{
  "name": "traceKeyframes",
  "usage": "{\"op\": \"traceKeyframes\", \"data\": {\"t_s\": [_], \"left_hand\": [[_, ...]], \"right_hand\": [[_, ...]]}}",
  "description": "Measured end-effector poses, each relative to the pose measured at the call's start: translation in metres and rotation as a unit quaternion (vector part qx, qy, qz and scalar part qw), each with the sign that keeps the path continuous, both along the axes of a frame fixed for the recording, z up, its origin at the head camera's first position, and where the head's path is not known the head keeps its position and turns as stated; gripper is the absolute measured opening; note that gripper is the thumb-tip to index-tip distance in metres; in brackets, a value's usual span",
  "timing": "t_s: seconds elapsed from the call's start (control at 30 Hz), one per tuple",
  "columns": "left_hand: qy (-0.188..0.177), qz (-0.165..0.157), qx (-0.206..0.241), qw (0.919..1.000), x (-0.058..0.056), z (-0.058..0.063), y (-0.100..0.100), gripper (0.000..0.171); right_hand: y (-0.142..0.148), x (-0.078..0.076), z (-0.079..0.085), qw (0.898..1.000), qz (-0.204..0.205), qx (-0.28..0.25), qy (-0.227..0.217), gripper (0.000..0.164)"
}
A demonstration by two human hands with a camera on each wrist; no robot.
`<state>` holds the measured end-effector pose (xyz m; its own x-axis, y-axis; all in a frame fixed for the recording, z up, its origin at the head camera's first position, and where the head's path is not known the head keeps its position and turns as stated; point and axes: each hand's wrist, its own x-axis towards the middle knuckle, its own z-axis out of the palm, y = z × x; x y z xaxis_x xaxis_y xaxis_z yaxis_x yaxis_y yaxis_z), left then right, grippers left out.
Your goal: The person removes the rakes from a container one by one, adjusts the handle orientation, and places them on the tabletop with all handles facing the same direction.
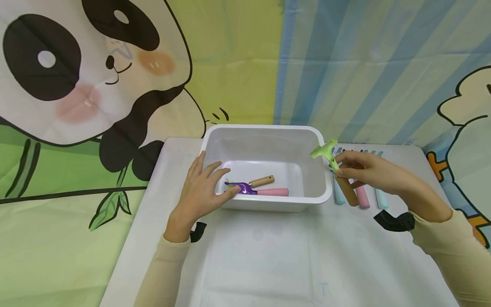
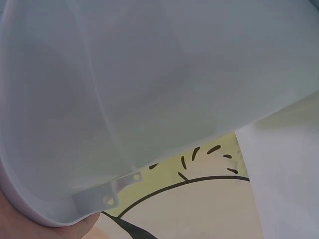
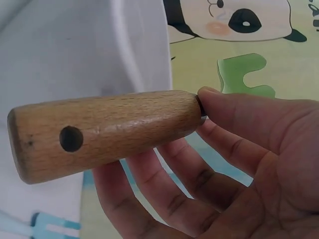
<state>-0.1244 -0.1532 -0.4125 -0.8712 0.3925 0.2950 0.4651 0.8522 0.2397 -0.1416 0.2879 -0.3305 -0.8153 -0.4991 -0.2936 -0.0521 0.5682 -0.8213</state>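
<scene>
My right hand (image 1: 364, 170) pinches a small garden hand hoe (image 1: 325, 151) with a light green head and a wooden handle, above the right rim of a white plastic tub (image 1: 264, 203). Its wooden handle (image 3: 104, 134) lies across the fingers in the right wrist view. My left hand (image 1: 205, 187) rests at the tub's front left corner, fingers spread along the rim. Inside the tub lie a purple-headed garden tool (image 1: 245, 187) with a pink handle and another tool with a wooden handle (image 1: 262, 181), its head mostly hidden.
Right of the tub, several garden tools lie in a row, among them ones with a pink handle (image 1: 362, 198) and a light blue handle (image 1: 381, 198), partly covered by my right hand. The white table (image 1: 264, 264) meets a cartoon-printed backdrop (image 1: 238, 64).
</scene>
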Motion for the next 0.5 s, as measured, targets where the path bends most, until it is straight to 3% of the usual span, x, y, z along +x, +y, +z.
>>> {"op": "traceKeyframes", "data": {"t_s": [0.13, 0.5], "left_hand": [[-0.003, 0.001, 0.003, 1.0000, 0.001, -0.001, 0.000, 0.070], [0.005, 0.000, 0.005, 1.0000, 0.001, -0.002, 0.000, 0.071]], "right_hand": [[0.011, 0.012, -0.018, 0.999, -0.035, -0.007, -0.014, 0.032], [0.031, 0.047, -0.069, 0.993, -0.084, -0.073, -0.038, 0.030]]}}
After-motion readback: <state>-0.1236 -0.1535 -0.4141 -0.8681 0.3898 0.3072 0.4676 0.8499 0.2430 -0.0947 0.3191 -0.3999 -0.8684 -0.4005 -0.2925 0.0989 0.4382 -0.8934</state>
